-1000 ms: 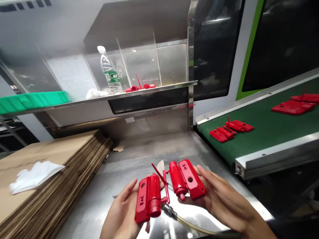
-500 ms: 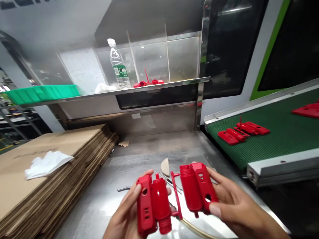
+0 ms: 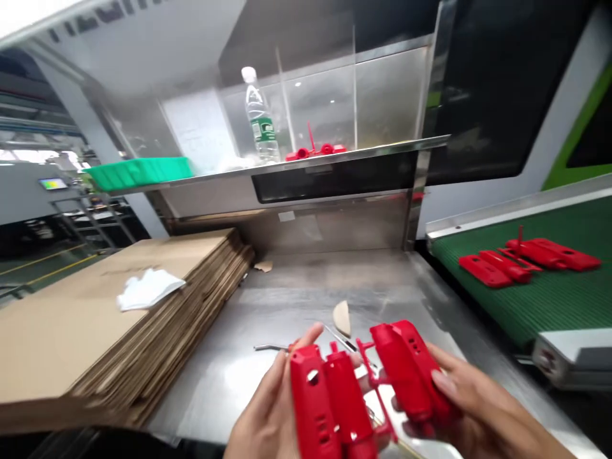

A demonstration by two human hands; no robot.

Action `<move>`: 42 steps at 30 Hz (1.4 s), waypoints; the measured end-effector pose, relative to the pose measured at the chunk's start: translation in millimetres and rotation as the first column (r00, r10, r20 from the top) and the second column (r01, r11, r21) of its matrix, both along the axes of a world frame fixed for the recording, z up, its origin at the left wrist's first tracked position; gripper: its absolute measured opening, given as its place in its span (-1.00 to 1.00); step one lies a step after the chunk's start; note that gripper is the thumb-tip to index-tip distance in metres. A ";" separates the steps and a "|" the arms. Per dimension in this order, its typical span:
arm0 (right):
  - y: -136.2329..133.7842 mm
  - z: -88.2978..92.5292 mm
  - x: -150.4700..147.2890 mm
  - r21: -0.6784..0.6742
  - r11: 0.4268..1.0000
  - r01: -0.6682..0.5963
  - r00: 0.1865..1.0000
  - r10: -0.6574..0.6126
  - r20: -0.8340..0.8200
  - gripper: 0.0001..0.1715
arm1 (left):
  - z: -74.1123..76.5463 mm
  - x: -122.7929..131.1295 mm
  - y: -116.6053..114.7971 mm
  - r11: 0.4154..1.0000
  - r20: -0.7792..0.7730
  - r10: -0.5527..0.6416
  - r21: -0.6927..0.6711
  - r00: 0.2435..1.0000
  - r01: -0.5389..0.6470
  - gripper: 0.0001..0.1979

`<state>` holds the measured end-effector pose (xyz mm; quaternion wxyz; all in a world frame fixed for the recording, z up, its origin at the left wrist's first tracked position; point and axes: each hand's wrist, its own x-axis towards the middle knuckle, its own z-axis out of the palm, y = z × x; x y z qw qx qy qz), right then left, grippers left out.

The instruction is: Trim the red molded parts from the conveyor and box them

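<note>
both hands, left hand (image 3: 268, 421) and right hand (image 3: 478, 408), clamped on a red moulded part (image 3: 368, 389) above the steel table (image 3: 268, 319)

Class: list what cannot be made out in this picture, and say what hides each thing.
Head view:
red moulded part: lower end cut off by the bottom edge; details motion-blurred.
left hand and right hand: palms hidden behind the part; wrists cut off.
bottle: label text too small and blurred.
metal tool: one end hidden behind the left hand's fingers.
conveyor: cut off by the right edge.
</note>
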<state>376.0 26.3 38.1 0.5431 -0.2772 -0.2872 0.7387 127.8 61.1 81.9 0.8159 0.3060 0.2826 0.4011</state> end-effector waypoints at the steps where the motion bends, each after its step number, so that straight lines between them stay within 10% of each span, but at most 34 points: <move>1: 6.6 -9.2 3.9 -0.041 0.999 0.008 1.000 -0.008 -0.017 -0.50 | -1.0 4.7 1.1 0.999 0.115 -0.033 -0.021 0.993 0.035 -0.41; 6: 18.9 -31.6 7.7 -0.124 0.990 0.069 0.988 -0.084 -0.126 -0.75 | 1.9 19.8 6.2 0.996 0.404 -0.028 -0.068 0.914 0.060 -0.40; 19: 11.8 -28.8 -0.6 -0.179 0.976 0.122 0.973 -0.153 -0.173 -0.80 | -2.0 7.4 8.7 0.992 0.346 -0.014 -0.116 0.938 0.058 -0.43; 30: 10.0 -21.9 -5.2 0.011 0.989 0.146 0.981 -0.146 0.125 -0.54 | -19.7 3.4 -5.9 0.990 0.124 0.133 -0.054 0.983 -0.127 -0.59; 42: 8.0 -32.1 -12.0 0.167 0.984 0.069 0.931 -0.123 0.344 -0.42 | -43.2 -19.5 -0.9 0.985 0.208 0.154 0.048 0.966 -0.167 -0.60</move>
